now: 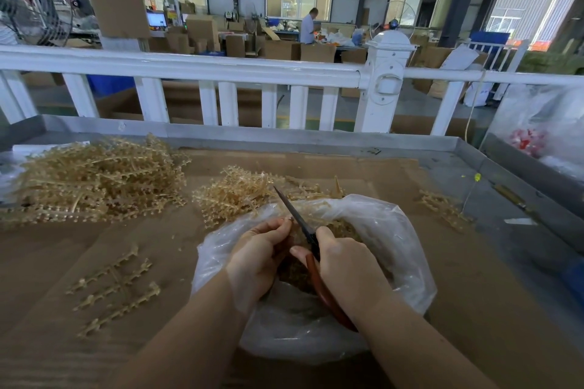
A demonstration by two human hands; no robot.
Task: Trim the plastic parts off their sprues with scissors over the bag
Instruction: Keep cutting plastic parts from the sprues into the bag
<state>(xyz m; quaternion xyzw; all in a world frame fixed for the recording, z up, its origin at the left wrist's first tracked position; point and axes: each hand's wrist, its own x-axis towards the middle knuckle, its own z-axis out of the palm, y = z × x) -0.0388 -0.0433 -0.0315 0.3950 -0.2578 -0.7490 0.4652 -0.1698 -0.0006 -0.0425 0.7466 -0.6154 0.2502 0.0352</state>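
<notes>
Head view: my right hand (344,265) grips the red-handled scissors (311,249), blades up. My left hand's (259,254) fingers pinch a small sprue piece at the blade, over the clear bag (395,230) near the desk's (474,309) front edge, trimmed parts inside.

Two bare forearms entering from the lower edge; no sleeves, cuffs or gloves anywhere along them; no watch, bracelet or band at either wrist. Left hand (257,257) bare, without rings on the fingers that show; knuckles and back of the hand uncovered. Right hand (343,265) likewise bare and ringless where visible; thumbnail short and unpainted, with a rounded tip. Nothing else of the body in view: no shoulders, torso or clothing; only the two arms from below the elbow to the fingertips.
</notes>
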